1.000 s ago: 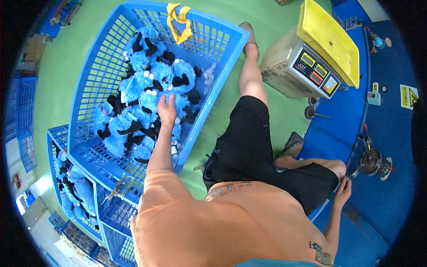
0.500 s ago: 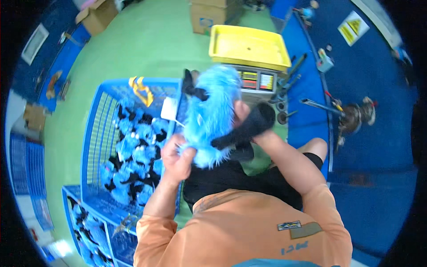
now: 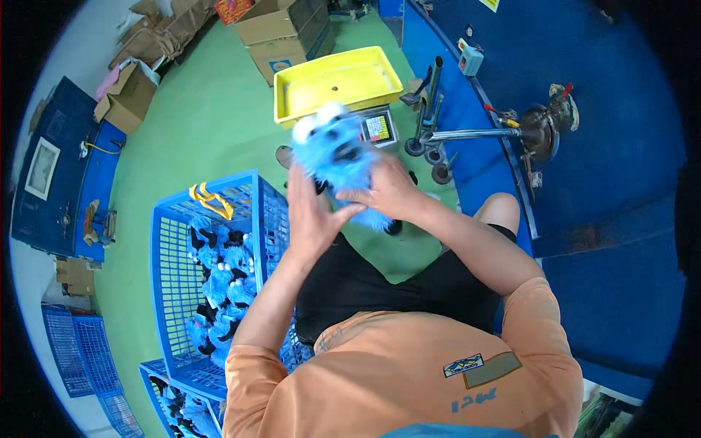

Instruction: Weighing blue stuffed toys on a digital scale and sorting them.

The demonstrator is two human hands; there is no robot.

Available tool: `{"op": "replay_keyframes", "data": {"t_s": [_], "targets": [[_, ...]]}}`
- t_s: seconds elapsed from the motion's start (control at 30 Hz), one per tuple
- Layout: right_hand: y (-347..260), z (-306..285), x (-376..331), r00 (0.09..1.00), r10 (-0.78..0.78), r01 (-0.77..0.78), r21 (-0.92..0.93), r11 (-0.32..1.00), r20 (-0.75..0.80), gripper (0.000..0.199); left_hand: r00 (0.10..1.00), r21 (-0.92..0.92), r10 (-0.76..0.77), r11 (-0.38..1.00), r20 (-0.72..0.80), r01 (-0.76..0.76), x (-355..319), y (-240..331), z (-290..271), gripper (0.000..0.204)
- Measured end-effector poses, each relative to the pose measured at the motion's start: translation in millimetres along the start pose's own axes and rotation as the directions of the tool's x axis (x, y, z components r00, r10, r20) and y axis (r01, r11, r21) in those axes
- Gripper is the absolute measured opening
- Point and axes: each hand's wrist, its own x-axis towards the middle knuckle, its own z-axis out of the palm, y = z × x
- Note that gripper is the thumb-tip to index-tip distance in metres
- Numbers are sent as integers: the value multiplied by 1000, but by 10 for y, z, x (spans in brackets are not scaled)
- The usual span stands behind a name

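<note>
The plush toy point(image 3: 337, 157), blue and furry with two white eyes, is slightly blurred and sits just above the centre of the frame, between the two hands; the left hand point(image 3: 308, 208) lies along its left side, fingers pointing up the frame and thumb spread rightward near the toy's lower body; whether this hand grips or merely steadies, I cannot tell. The right hand point(image 3: 388, 186) grips the toy from the right, its thumb pointing left across the lower body, the fingertips hidden; the two thumbs lie near each other, one above the other.

The left forearm rises from the lower middle of the frame, leaning a little right, with the elbow bent low beside the orange shirt point(image 3: 409, 365); the right forearm slants from the right of centre up and leftward, its elbow out wide.

Behind the toy, at upper centre, a yellow tray point(image 3: 343, 80) rests on a scale point(image 3: 381, 130); at left of centre, a blue basket point(image 3: 274, 219) holds more blue-and-black toys point(image 3: 219, 285).
</note>
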Motion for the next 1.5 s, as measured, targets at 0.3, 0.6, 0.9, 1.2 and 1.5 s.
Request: {"op": "replay_keyframes", "data": {"t_s": [0.3, 0.6, 0.9, 1.2, 1.5], "targets": [[58, -732, 2, 993, 57, -34, 209, 977, -108, 48, 663, -851, -616, -22, 425, 524, -246, -435, 624, 42], [692, 147, -1024, 668, 741, -600, 639, 481, 68, 20, 643, -877, -605, -406, 470, 258, -384, -680, 398, 35], [337, 416, -689, 892, 437, -265, 643, 719, -121, 17, 675, -866, -558, -418, 482, 273, -324, -762, 677, 34], [711, 162, -502, 851, 525, -301, 791, 533, -30, 13, 483, -885, -744, -416, 463, 208, -78, -705, 912, 26], [1171, -702, -598, 679, 596, -365, 507, 781, -429, 41, 531, -682, -780, 192, 330, 706, 419, -477, 1243, 21]]}}
